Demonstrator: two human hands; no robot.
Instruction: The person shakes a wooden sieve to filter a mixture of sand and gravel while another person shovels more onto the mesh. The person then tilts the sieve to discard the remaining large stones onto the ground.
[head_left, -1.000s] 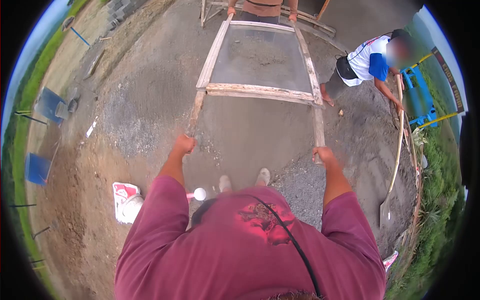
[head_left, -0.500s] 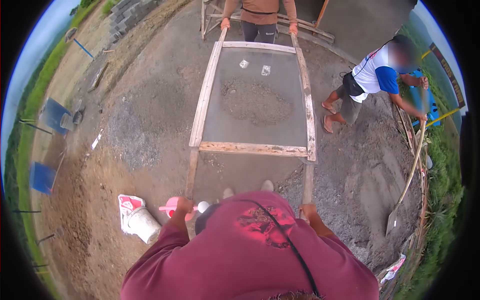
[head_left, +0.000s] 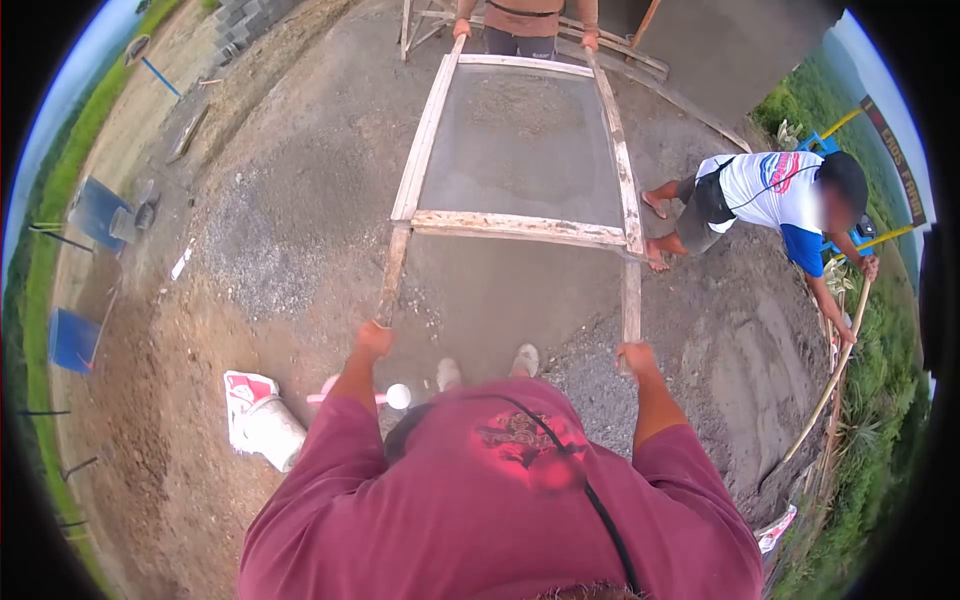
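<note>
A large wooden-framed sand sieve (head_left: 520, 227) with a fine grey mesh hangs in front of me, over the ground. My left hand (head_left: 374, 340) is wrapped round the end of its left handle. Around the right handle's end, my right hand (head_left: 635, 356) is closed too. Both arms are stretched forward. At the far side a person in a brown top (head_left: 524, 22) grips the other two handles, one in each hand. A thin patch of damp grit (head_left: 520, 97) lies on the mesh toward that person.
On the right a person in a white and blue shirt (head_left: 770, 185) bends over a long-handled shovel (head_left: 822, 408). A white bucket (head_left: 268, 430) and a pink dipper (head_left: 330, 392) are by my left side. Blue containers (head_left: 75, 340) stand far left. Grey gravel (head_left: 268, 250) covers ground left of the sieve.
The sieve has moved away from me, my arms extending with it. The heap on its mesh has thinned and shifted to the far end. The person with the shovel has bent lower.
</note>
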